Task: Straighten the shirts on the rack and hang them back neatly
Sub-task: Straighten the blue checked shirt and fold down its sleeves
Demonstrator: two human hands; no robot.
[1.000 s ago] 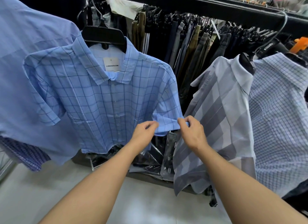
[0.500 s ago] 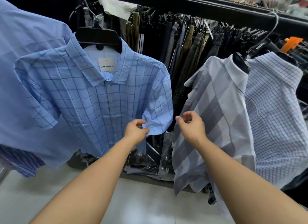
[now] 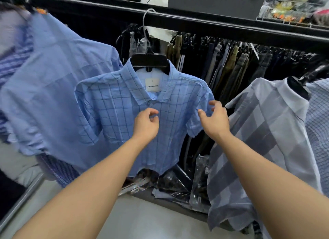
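item: blue checked shirt (image 3: 124, 114), short-sleeved, collar buttoned, front facing the person. hung on 1 black hanger (image 3: 149, 60) whose wire hook sits over the black rail (image 3: 231, 28).

hands: both forearms reach up and forward from the lower edge of the view. left hand (image 3: 146, 125) is in front of the shirt's button line just below the collar, fingers loosely curled, gripping nothing that shows. right hand (image 3: 215, 121) is just beside the shirt's right-side sleeve, thumb and fingers spread apart and bent, released, nothing held. the shirt hangs between and behind the 2 hands.

writing: white neck label (image 3: 152, 85), small dark print reading roughly "limosmaxim". dark sign (image 3: 213, 0) above the rail, white letters cut off, unreadable.

neighbours: plain blue shirt (image 3: 53, 96) to the left, blurred; grey block-pattern shirt (image 3: 267, 132) to the right; row of trousers (image 3: 231, 66) behind; crumpled plastic bags (image 3: 178, 185) below.
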